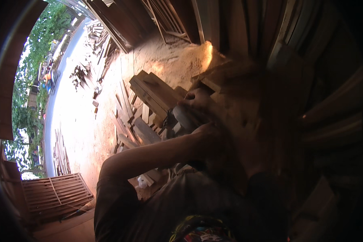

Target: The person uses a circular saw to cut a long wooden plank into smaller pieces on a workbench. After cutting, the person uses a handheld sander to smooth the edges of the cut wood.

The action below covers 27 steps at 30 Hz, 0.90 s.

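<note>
A dark shirt (193,191) is serving as upper garment; its left sleeve (115,205) is ending near the elbow (108,164); multicoloured patterning (203,230) is showing centrally.

From the wearer's head, the left fisheye camera is looking down past the dark shirtfront (201,189) and bent left forearm (153,155), with the hands (197,99) sitting close to the lens, near mid-frame. Its wide angle is also taking in planks (155,90) and sandy ground (175,56) farther out, and is reaching leftward to a distant road (49,133) and trees (48,34), while straight edges are bending toward the dark rim.
</note>
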Motion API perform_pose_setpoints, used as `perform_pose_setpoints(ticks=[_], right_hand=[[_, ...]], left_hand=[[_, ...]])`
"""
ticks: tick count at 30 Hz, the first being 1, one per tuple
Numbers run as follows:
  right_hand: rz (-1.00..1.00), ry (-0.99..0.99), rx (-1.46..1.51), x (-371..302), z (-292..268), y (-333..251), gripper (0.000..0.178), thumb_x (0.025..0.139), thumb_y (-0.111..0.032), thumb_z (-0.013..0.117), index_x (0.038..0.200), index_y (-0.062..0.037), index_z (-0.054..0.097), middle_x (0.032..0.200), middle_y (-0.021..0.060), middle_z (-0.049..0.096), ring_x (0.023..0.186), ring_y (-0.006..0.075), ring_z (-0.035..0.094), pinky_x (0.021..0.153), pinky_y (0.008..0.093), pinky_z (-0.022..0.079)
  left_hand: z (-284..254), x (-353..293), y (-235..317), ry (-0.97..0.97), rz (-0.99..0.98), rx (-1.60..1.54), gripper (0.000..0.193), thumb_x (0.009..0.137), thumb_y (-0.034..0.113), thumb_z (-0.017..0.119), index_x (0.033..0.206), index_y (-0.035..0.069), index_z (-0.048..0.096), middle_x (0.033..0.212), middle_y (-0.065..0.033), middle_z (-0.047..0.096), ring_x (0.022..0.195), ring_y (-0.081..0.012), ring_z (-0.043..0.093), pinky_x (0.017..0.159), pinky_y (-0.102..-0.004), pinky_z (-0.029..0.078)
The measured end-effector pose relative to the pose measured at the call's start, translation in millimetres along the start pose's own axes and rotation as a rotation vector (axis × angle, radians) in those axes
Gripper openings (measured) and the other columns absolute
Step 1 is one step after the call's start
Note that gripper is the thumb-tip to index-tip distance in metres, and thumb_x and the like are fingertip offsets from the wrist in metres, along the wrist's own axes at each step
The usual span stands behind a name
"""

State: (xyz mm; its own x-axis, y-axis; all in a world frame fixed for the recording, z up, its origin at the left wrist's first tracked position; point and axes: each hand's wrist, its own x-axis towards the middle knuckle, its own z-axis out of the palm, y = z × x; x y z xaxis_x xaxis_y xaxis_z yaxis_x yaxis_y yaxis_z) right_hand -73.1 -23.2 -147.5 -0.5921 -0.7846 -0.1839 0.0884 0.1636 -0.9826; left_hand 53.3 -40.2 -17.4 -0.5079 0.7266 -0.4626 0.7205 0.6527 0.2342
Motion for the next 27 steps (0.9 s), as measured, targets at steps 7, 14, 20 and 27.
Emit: perform_pose_setpoints(ticks=[7,14,20,27], right_hand=[[-0.085,0.002,-0.014,-2,-7,13,0.053,0.091,-0.050,0.086,0.104,0.0012,0.078,0.094,0.0107,0.079,0.090,0.0169,0.073,0.080,0.0353,0.057],[-0.117,0.055,-0.170,-22,-11,-4,0.054,0.091,-0.052,0.085,0.103,0.0007,0.077,0.092,0.0120,0.079,0.086,0.0173,0.073,0.079,0.0352,0.057],[-0.221,0.512,0.021,-124,-40,72,0.041,0.092,-0.040,0.083,0.112,-0.0043,0.077,0.108,0.0124,0.077,0.097,0.0195,0.072,0.087,0.0361,0.057],[-0.069,0.526,-0.022,-274,22,72,0.027,0.099,-0.024,0.076,0.116,-0.0035,0.073,0.108,0.0084,0.073,0.098,0.0176,0.070,0.087,0.0351,0.057]], left_hand=[[9,41,-10,-0.344,-0.091,-0.096,0.035,0.089,0.030,0.080,0.119,0.011,0.080,0.129,-0.0096,0.076,0.121,-0.0280,0.072,0.103,-0.0411,0.057],[58,43,-18,-0.255,-0.214,-0.267,0.041,0.087,0.027,0.079,0.124,0.009,0.078,0.131,-0.0124,0.075,0.124,-0.0297,0.071,0.105,-0.0419,0.056],[-12,13,-4,0.188,0.166,-0.127,0.032,0.093,0.024,0.072,0.122,0.009,0.077,0.123,-0.0131,0.076,0.116,-0.0270,0.074,0.097,-0.0405,0.060],[16,31,-16,0.154,0.198,-0.373,0.064,0.086,0.023,0.081,0.147,0.011,0.064,0.143,-0.0168,0.067,0.135,-0.0292,0.064,0.116,-0.0398,0.051]])
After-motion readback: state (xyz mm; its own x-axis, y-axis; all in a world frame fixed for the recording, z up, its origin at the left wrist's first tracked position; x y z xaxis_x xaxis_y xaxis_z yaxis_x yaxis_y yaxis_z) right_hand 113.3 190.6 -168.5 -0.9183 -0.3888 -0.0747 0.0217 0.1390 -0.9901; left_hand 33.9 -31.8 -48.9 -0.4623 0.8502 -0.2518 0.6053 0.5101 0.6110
